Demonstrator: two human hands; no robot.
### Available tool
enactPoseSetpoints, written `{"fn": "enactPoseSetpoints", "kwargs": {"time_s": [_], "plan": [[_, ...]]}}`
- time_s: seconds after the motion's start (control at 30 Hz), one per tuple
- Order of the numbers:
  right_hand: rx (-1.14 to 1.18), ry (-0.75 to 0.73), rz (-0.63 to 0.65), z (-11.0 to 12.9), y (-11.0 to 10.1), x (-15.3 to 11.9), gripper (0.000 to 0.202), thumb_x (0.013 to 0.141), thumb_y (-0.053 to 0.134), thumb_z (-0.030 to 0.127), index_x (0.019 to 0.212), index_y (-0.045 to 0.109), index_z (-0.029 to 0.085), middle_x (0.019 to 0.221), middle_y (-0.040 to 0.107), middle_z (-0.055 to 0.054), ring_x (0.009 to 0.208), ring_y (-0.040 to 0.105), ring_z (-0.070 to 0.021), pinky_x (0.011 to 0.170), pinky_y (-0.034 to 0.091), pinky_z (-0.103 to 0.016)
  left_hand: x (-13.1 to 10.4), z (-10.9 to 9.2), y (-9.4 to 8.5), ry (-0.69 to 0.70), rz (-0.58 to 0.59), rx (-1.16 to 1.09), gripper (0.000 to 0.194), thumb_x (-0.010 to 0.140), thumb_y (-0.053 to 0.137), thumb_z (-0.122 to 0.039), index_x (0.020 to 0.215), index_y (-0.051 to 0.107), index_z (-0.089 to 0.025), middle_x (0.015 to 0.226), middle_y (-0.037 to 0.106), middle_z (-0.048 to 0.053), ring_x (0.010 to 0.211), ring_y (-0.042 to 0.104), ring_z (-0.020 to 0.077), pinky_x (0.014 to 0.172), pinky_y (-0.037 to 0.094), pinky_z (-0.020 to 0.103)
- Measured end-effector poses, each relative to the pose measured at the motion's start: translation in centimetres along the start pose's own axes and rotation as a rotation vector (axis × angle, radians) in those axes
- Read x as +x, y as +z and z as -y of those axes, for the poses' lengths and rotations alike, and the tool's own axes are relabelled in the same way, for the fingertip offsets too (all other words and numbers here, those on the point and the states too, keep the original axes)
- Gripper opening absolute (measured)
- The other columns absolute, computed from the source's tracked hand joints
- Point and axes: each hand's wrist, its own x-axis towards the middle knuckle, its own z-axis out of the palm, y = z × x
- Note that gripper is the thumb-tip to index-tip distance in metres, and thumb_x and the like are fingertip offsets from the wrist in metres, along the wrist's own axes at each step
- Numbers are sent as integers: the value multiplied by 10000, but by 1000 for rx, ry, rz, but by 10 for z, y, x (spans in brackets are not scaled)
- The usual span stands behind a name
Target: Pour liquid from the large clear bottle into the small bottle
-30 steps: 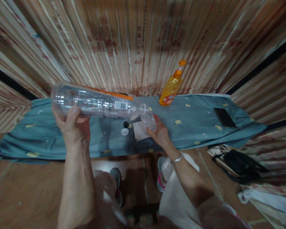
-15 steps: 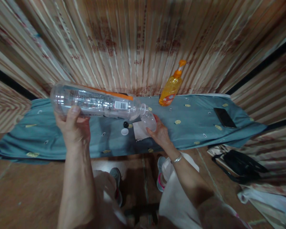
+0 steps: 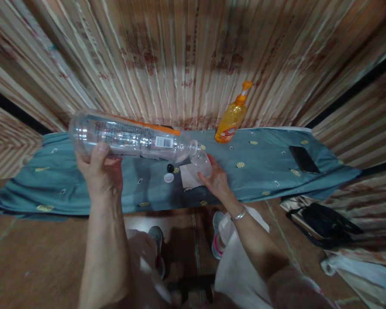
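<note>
My left hand (image 3: 101, 169) is wrapped round the base end of a large clear plastic bottle (image 3: 131, 136) with an orange-edged label and a barcode. The bottle lies almost level in the air, its neck pointing right. At its mouth is a small clear cup (image 3: 201, 163), tilted towards it and gripped by my right hand (image 3: 216, 177). Mouth and cup meet or overlap; I cannot tell whether they touch. Beneath the cup is a pale folded tissue (image 3: 190, 177). A black cap (image 3: 170, 168) and a white disc (image 3: 169, 177) lie to the left of the tissue.
A yellow pump bottle (image 3: 230, 120) stands at the back of the table with its teal cloth (image 3: 260, 171). Towards the right end lies a black phone (image 3: 304, 159). A black bag (image 3: 323, 225) sits low at the right. Pleated curtains (image 3: 167, 56) hang behind and at the sides.
</note>
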Motion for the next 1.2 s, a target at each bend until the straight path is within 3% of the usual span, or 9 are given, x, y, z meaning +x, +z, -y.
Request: {"fn": "enactPoseSetpoints", "kwargs": {"time_s": [0.3, 0.67, 0.83, 1.2], "plan": [[-3, -11, 2, -2, 1, 0, 765, 872, 736, 374, 1534, 444, 125, 1466, 657, -225, 1304, 688, -345, 1078, 590, -496, -1, 0, 0, -22, -30, -11, 607, 443, 921, -486, 972, 735, -252, 950, 709, 23, 982, 692, 258, 969, 586, 517], [15, 0, 10, 0, 0, 0, 766, 877, 747, 380, 1525, 453, 95, 1416, 682, -236, 1286, 694, -344, 1071, 592, -481, -1, 2, 2, -16, -28, -63, 611, 462, 918, -449, 1003, 719, -247, 1026, 737, 40, 976, 679, 225, 896, 584, 421], [25, 2, -1, 0, 0, 0, 757, 882, 737, 375, 1534, 442, 129, 1417, 689, -214, 1275, 703, -340, 1052, 601, -477, -1, 0, 3, -28, -48, -87, 506, 451, 919, -394, 891, 723, -235, 943, 724, 31, 865, 656, 192, 799, 575, 371], [13, -19, -19, -2, 3, 0, 751, 879, 739, 377, 1518, 450, 109, 1422, 684, -231, 1286, 697, -348, 1050, 603, -488, -1, 1, 2, -26, -46, -64, 529, 452, 916, -425, 905, 719, -235, 964, 707, 37, 930, 658, 226, 891, 578, 447]]}}
